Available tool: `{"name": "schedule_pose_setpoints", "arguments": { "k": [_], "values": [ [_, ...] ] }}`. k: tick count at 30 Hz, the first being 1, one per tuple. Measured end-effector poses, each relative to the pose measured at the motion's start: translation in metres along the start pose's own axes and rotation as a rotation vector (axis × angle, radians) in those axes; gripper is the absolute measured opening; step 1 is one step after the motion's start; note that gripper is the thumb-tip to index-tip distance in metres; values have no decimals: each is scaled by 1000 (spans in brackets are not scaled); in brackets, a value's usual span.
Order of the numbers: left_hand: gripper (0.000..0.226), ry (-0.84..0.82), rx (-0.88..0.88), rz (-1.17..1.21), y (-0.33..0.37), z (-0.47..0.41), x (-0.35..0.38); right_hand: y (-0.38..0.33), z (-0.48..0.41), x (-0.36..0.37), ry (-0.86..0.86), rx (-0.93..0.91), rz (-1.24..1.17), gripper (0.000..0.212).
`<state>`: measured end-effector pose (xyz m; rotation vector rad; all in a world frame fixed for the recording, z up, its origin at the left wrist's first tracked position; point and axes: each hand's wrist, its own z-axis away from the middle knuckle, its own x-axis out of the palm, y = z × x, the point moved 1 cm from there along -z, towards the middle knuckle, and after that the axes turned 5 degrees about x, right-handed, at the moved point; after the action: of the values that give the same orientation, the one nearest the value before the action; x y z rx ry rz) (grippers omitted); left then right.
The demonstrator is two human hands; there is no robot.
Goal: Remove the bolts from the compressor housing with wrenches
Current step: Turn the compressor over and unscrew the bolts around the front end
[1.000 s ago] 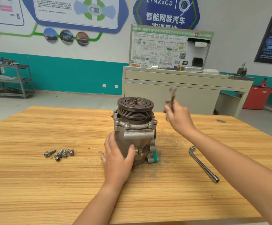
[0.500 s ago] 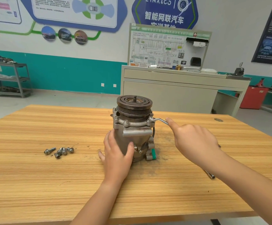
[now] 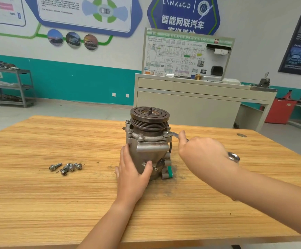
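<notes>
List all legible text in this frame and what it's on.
"LYNK&CO": blue wall sign.
"智能网联汽车": same sign, second line; the line below is cut off by the diagram board.
Too small to read: print on the diagram board, the wall posters and the dark poster.
No marks legible on the compressor or the wrench.

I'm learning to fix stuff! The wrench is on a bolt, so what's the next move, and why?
Probably the right hand should swing the wrench to loosen that bolt: its ring sits on it, and the left hand braces the compressor.
</notes>
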<state>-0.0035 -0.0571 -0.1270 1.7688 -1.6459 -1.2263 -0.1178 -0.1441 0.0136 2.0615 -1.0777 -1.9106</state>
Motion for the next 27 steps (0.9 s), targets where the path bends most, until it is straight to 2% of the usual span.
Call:
{"name": "schedule_pose_setpoints", "arguments": {
  "k": [4, 8, 12, 16, 18, 21, 23, 27],
  "values": [
    [86, -24, -10, 45, 1, 0, -1, 6, 0, -5, -33, -1, 41, 67],
    [87, -27, -10, 36, 2, 0, -1, -15, 0, -4, -95, 1, -28, 59],
    [86, -20, -3, 33, 2, 0, -1, -12, -3, -9, -73, -46, 27, 60],
    [85, -17, -3, 34, 2, 0, -2, 11, -14, 5, 64, -75, 123, 61],
    [85, -23, -6, 37, 1, 0, -2, 32, -24, 16, 160, -91, 64, 50],
    [84, -18, -14, 53, 1, -1, -2, 54, -48, 34, 245, -112, 26, 51],
    [84, -8, -20, 59, 1, -2, -2, 55, -68, 45, 268, -97, 25, 50],
    [84, -8, -14, 67, 0, -1, -2, 41, -94, 59, 367, -108, -115, 32]
  ]
}}
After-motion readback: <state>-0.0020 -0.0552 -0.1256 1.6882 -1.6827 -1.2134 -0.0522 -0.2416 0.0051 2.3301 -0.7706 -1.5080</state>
